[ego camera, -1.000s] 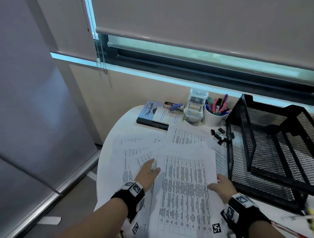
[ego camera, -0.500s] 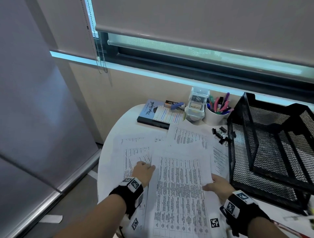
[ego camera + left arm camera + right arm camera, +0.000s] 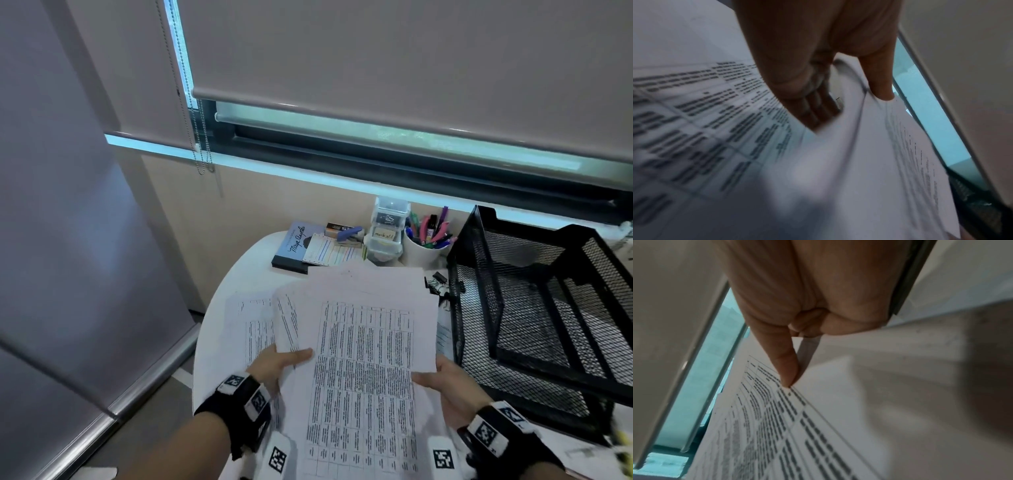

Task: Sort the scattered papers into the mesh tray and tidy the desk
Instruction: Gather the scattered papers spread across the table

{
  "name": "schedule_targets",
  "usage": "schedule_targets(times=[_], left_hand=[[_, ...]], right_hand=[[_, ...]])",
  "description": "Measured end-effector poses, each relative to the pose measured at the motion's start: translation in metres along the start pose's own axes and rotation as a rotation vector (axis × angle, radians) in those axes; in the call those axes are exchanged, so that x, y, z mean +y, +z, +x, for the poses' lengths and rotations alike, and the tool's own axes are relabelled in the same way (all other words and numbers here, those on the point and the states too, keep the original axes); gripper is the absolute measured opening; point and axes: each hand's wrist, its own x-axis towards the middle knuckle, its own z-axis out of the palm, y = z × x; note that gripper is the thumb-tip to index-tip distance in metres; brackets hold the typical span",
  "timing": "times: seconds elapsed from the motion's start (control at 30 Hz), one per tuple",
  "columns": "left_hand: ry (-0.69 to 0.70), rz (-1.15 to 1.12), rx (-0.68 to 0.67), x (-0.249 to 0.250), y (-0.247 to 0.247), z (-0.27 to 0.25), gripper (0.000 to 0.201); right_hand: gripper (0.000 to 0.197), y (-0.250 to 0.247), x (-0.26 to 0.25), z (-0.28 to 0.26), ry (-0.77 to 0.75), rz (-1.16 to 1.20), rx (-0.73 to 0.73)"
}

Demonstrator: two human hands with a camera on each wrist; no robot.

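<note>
Beige blinds (image 3: 411,51) fill the top; a bright window strip (image 3: 394,128) crosses mid-frame; grey floor (image 3: 154,421) lower left.

mesh tray (image 3: 479,308) open on top, binder clips (image 3: 436,282) beside its wall

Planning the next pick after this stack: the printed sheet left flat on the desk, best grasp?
Take the loose sheet by its near edge, from the left. It lies flat on the white desk, so probably slide it to the rim, then pinch. The left hand is nearest but holds the paper stack.
</note>
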Motion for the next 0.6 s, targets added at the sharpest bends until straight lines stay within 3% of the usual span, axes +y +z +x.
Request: schedule_targets(times=[0.07, 0.13, 0.17, 0.27, 0.37, 0.4, 0.47, 0.5, 0.6], left_hand=[[0.098, -0.007, -0.035, 0.013, 0.008, -0.014, 0.061], [0.191, -0.044, -0.043, 0.032, 0.015, -0.028, 0.054], [0.239, -0.058, -0.060, 0.041, 0.017, -0.032, 0.055], [0.385, -0.037, -0.051, 0.070, 0.023, -0.049, 0.057], [0.527, -0.042, -0.046, 0.095, 0.030, -0.064, 0.047], [0.555, -0.047, -0.048, 0.101, 0.031, -0.067, 0.047], [0.594, -0.047, -0.047, 0.106, 0.032, -0.070, 0.056], [0.609, -0.038, -0.040, 0.105, 0.032, -0.070, 0.063], [0.616, -0.006, 0.001, 0.097, 0.035, -0.064, 0.072]], right_hand=[[0.053, 0.009, -0.013, -0.011, -0.054, 0.026, -0.063], [0.078, 0.015, -0.026, -0.017, -0.117, -0.003, -0.084], [0.081, 0.016, -0.033, -0.018, -0.164, -0.008, -0.079], [0.051, 0.022, -0.053, -0.027, -0.336, 0.031, -0.014], [0.065, 0.031, -0.071, -0.038, -0.475, 0.062, 0.007], [0.061, 0.032, -0.074, -0.041, -0.507, 0.057, 0.014], [0.018, 0.036, -0.077, -0.045, -0.559, 0.021, 0.024], [0.011, 0.037, -0.077, -0.044, -0.573, 0.006, 0.036], [0.044, 0.041, -0.072, -0.040, -0.547, -0.004, 0.054]])
